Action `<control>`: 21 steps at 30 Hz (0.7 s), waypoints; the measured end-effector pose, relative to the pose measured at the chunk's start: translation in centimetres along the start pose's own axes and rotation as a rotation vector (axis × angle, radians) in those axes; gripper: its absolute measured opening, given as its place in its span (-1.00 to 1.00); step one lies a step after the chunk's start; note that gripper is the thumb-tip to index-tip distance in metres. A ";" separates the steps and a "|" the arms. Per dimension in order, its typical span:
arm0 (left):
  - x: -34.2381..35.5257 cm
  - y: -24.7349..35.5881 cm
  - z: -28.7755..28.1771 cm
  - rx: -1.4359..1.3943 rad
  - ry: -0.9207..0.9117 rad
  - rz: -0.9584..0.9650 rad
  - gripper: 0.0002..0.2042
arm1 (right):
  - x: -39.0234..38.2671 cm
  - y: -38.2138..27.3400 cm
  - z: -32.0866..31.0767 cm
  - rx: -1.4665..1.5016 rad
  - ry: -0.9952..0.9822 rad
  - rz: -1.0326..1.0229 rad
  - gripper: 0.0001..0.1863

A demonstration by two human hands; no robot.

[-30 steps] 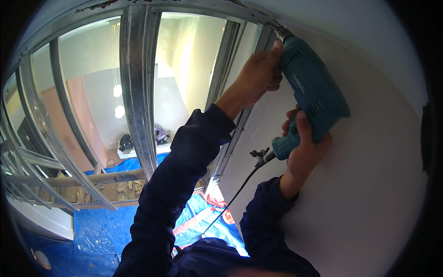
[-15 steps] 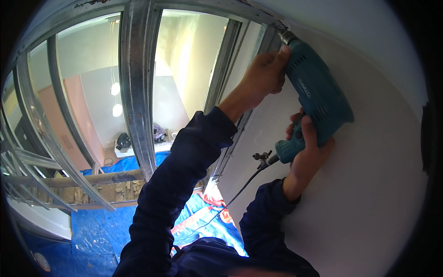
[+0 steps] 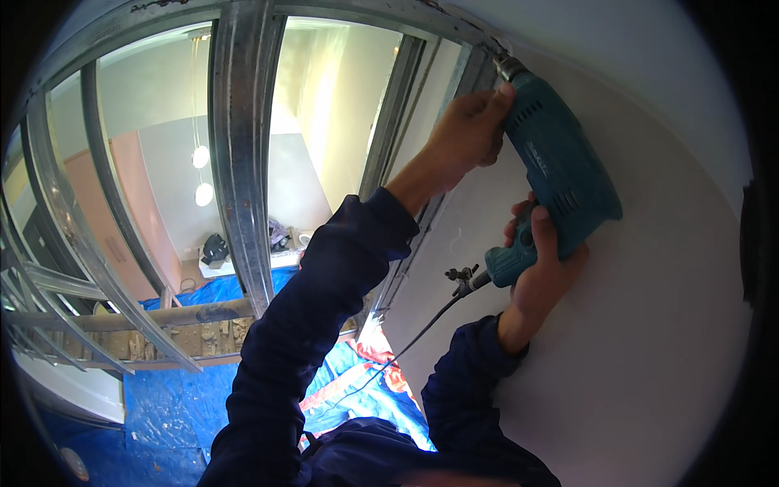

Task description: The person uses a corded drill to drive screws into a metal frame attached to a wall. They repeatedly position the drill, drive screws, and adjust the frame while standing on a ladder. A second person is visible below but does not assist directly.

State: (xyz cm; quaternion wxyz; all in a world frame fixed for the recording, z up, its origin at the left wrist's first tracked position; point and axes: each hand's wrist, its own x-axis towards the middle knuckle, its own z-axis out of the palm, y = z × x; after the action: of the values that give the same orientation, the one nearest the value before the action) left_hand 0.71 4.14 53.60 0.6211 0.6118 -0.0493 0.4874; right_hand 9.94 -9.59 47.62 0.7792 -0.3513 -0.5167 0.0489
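A teal corded power drill [image 3: 560, 154] is held up in the top right corner of the metal frame. My right hand [image 3: 545, 264] wraps round its handle. With thumb and fingers, my left hand [image 3: 475, 130] grips the front of the drill body just behind the chuck [image 3: 510, 68]. The chuck points at the top metal track [image 3: 462, 31], close to where it meets the wall; the bit's tip is too small to make out. From the handle's base hangs a black cord [image 3: 422, 333], with a chuck key [image 3: 461, 276] fixed near its upper end.
Upright metal studs [image 3: 242, 154] stand on the left, with a lit room behind them. A pale wall [image 3: 641, 349] fills the right side. Blue sheeting [image 3: 174, 406] covers the floor below. Two pendant lamps [image 3: 204, 194] hang beyond the frame.
Both hands keep their hold on the drill, which stays almost in place at the corner. The view has shifted very slightly.
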 end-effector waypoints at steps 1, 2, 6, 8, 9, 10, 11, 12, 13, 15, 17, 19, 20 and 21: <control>0.0 0.0 0.0 0.002 -0.004 0.010 -0.55 | 0.0 0.0 0.0 0.006 -0.004 -0.008 -0.67; 0.0 0.1 0.0 0.002 -0.009 0.014 -0.55 | 0.0 0.1 0.1 0.009 -0.006 -0.008 -0.66; -0.1 0.2 -0.2 0.029 -0.022 0.025 -0.56 | -0.1 0.1 0.1 0.001 0.009 0.013 -0.67; 0.0 0.2 -0.2 0.008 -0.033 0.017 -0.56 | 0.0 0.1 0.1 0.007 0.010 0.009 -0.67; 0.0 0.2 -0.2 -0.005 -0.037 0.006 -0.56 | 0.0 0.0 0.1 0.011 0.016 0.018 -0.67; 0.0 0.3 -0.2 0.001 -0.029 0.007 -0.56 | 0.0 0.0 0.0 0.011 0.009 0.012 -0.67; 0.1 0.3 -0.2 0.003 -0.019 0.001 -0.55 | 0.1 0.0 0.0 0.011 0.008 0.012 -0.68; 0.1 0.2 -0.1 0.007 0.006 -0.015 -0.55 | 0.0 -0.1 0.0 0.016 0.004 0.021 -0.68; 0.0 0.2 0.0 0.020 0.006 -0.010 -0.55 | 0.0 -0.1 0.0 0.014 0.014 0.024 -0.68; 0.0 0.2 0.2 0.051 0.039 -0.012 -0.55 | 0.0 -0.1 0.0 0.034 0.016 0.045 -0.68; 0.0 0.3 0.2 0.093 0.044 0.015 -0.54 | 0.0 -0.2 0.1 0.031 0.009 0.036 -0.68; -0.1 0.4 0.1 0.099 0.038 0.035 -0.54 | 0.0 -0.3 0.3 0.026 -0.004 0.029 -0.67; -0.1 0.4 0.1 0.088 0.025 0.040 -0.54 | 0.1 -0.4 0.4 0.021 -0.005 0.024 -0.67; -0.1 0.4 0.1 0.078 0.025 0.027 -0.54 | 0.2 -0.6 0.5 0.012 0.009 0.041 -0.67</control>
State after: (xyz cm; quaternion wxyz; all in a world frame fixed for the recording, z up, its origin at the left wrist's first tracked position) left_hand 0.47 3.93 53.87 0.5905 0.6288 -0.0305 0.5050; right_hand 9.42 -9.73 48.25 0.7825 -0.3573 -0.5055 0.0666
